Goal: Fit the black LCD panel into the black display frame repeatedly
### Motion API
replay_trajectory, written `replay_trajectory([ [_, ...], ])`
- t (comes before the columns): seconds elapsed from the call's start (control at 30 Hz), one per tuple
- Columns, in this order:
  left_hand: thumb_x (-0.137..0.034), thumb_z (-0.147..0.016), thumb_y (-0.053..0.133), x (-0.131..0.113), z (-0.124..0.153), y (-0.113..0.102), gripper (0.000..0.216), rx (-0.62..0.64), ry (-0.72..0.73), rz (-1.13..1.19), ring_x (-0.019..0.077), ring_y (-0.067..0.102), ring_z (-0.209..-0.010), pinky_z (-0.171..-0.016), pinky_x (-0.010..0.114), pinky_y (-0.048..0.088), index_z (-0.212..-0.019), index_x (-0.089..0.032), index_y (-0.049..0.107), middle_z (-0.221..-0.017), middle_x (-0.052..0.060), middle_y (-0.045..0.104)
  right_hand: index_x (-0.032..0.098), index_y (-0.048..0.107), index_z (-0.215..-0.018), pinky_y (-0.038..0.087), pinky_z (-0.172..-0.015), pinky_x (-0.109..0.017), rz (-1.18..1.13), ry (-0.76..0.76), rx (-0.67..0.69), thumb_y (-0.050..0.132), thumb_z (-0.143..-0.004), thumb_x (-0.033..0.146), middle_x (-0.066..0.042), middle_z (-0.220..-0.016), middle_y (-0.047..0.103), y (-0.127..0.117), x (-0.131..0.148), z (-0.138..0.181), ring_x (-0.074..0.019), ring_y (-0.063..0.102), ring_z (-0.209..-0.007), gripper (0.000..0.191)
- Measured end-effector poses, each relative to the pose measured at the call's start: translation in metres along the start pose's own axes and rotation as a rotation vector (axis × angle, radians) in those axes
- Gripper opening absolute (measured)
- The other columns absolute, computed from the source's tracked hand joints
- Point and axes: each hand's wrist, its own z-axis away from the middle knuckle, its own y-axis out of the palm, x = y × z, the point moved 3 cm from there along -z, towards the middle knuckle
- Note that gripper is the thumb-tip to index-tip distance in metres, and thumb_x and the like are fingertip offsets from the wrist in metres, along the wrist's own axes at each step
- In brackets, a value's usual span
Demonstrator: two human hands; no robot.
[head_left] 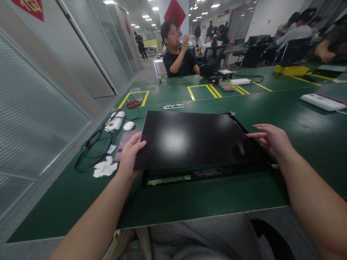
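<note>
A glossy black display panel [187, 139] is tilted above the table, its left side raised and its right side low. My left hand [130, 151] grips the panel's left edge, with the thumb on top. Under the panel lies a black frame [214, 172] with a strip of green circuit board [169, 180] along its front. My right hand [271, 139] is beside the right edge, some fingers stretched and apart, holding nothing. An index fingertip is at or very near the frame's edge; I cannot tell whether it touches.
On the left of the green table [206, 209] are a phone [125, 144], crumpled tissue [105, 168], black cables [89, 148], a white case [129, 125], a white power bank [116, 121] and red scissors [133, 104]. Another person [179, 54] sits opposite, drinking from a bottle.
</note>
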Motion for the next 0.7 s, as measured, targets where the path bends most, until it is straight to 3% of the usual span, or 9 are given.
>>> replay_trajectory([
  [0.27,-0.027,-0.062,0.083,0.005,-0.001,-0.002,0.048,0.010,-0.018,-0.026,0.0321,0.075,-0.101,-0.079,0.036,0.059,-0.108,-0.019,0.077,-0.096,0.006,0.081,0.019,0.067,-0.090,0.019,-0.035,-0.022,0.024,-0.008,-0.013,0.067,-0.073,0.025,-0.014,-0.068,0.074,0.000,0.001,0.001,-0.0054,0.027,-0.036,0.018],
  [0.7,-0.028,-0.065,0.084,0.012,-0.001,0.001,0.046,0.073,-0.064,-0.034,0.0294,0.075,-0.096,-0.072,0.032,0.058,-0.109,-0.019,0.076,-0.102,0.007,0.081,0.019,0.067,-0.087,0.019,-0.035,-0.020,0.112,-0.018,-0.058,0.072,-0.073,0.029,-0.011,-0.068,0.074,-0.001,-0.003,-0.001,-0.0049,0.030,-0.037,0.018],
])
